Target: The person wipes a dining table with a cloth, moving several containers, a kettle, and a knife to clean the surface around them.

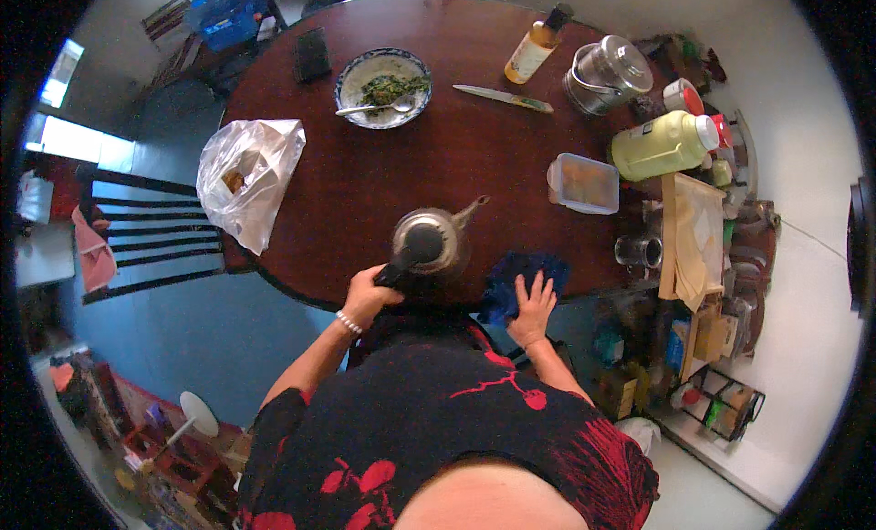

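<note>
My left hand [370, 297] is closed around the black handle of a metal kettle [445, 237], whose spout points up and to the right. Whether the kettle's base touches the dark wooden table [438, 160] cannot be told. At the table's near edge, my right hand [534, 309] lies with fingers spread on a crumpled dark blue cloth [503, 284], pressing or resting on it. Beyond the kettle, a patterned bowl [383, 59] holds leafy greens and a metal spoon [376, 108]. A knife [503, 97] lies to the bowl's right.
A plastic bag [274, 160] lies at the left table edge, near a black chair [154, 232]. On the right stand a lidded plastic container [584, 183], a yellow-green thermos jug [657, 147], a metal pail [595, 85] and a glass mug [638, 251]. A bottle [530, 53] stands farther back.
</note>
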Available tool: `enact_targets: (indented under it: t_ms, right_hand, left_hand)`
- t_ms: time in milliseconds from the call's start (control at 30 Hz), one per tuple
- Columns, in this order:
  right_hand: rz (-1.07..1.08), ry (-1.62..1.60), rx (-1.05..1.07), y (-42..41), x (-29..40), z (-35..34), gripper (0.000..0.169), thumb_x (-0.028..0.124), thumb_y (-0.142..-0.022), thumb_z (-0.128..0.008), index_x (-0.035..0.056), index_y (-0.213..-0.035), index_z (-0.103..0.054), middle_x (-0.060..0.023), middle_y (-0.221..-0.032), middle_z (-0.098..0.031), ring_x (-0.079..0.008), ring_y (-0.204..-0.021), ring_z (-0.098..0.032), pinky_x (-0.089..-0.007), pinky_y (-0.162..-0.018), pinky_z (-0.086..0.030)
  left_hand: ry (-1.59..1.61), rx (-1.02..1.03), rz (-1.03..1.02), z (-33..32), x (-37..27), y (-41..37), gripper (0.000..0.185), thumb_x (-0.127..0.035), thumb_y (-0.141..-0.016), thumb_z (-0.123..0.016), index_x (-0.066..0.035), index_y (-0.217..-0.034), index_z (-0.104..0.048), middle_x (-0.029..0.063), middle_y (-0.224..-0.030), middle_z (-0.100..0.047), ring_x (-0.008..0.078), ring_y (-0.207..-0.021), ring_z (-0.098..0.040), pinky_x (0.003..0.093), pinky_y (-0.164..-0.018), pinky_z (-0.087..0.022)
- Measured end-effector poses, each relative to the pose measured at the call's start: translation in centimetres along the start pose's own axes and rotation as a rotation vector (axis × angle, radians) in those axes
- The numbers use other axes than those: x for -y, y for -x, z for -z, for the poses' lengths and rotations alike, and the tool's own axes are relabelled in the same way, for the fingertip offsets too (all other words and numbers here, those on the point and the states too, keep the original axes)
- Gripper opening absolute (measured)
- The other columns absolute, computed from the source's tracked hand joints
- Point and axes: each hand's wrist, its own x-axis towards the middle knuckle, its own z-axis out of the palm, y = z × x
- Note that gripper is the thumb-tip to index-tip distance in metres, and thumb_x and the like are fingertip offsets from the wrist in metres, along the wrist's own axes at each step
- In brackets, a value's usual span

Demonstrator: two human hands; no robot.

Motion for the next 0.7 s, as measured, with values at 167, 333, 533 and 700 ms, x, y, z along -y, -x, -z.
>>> enact_targets:
  t_ms: [167, 333, 533, 700]
  right_hand:
    - [0.332, -0.032, 0.025, 1.5, 1.8, -0.7, 0.075, 0.010, -0.070, -0.065, 0.0234, -0.140, -0.042, -0.0219, -0.151, -0.022, -0.0508, -0.135, -0.021, -0.0650, -0.106, -0.020]
    - [0.497, 0.144, -0.095, 1.0, 2.7, -4.0, 0.058, 0.040, -0.084, -0.055, 0.0218, -0.139, -0.044, -0.0202, -0.151, -0.024, -0.0510, -0.135, -0.021, -0.0667, -0.104, -0.019]
    - [0.551, -0.075, 0.087, -0.8, 6.1, -2.2, 0.062, 0.024, -0.086, -0.054, 0.0252, -0.145, -0.035, -0.0204, -0.152, -0.022, -0.0509, -0.133, -0.027, -0.0707, -0.102, -0.022]
    - [0.538, -0.060, 0.179, -3.7, 10.4, -1.7, 0.096, 0.029, -0.063, -0.081, 0.0243, -0.145, -0.032, -0.0208, -0.152, -0.016, -0.0525, -0.130, -0.030, -0.0717, -0.101, -0.025]
  left_hand:
    - [-0.335, -0.071, -0.218, -6.3, -2.1, -4.3, 0.042, -0.014, -0.057, -0.075, -0.002, -0.097, -0.067, 0.0125, -0.086, -0.069, 0.0213, -0.076, -0.065, 0.0316, -0.075, -0.050]
    - [-0.428, -0.004, -0.212, -10.5, -3.5, -7.0, 0.041, -0.015, -0.056, -0.074, 0.000, -0.094, -0.068, 0.0161, -0.094, -0.068, 0.0265, -0.086, -0.066, 0.0347, -0.077, -0.052]
    - [-0.554, 0.248, -0.229, -10.7, -4.9, -7.9, 0.060, -0.029, -0.063, -0.080, -0.005, -0.114, -0.058, 0.0157, -0.105, -0.065, 0.0259, -0.097, -0.063, 0.0366, -0.082, -0.051]
    - [-1.291, -0.216, -0.409, -3.8, -11.0, -2.7, 0.094, -0.048, -0.057, -0.083, -0.013, -0.133, -0.041, 0.0165, -0.142, -0.033, 0.0418, -0.134, -0.027, 0.0585, -0.103, -0.027]
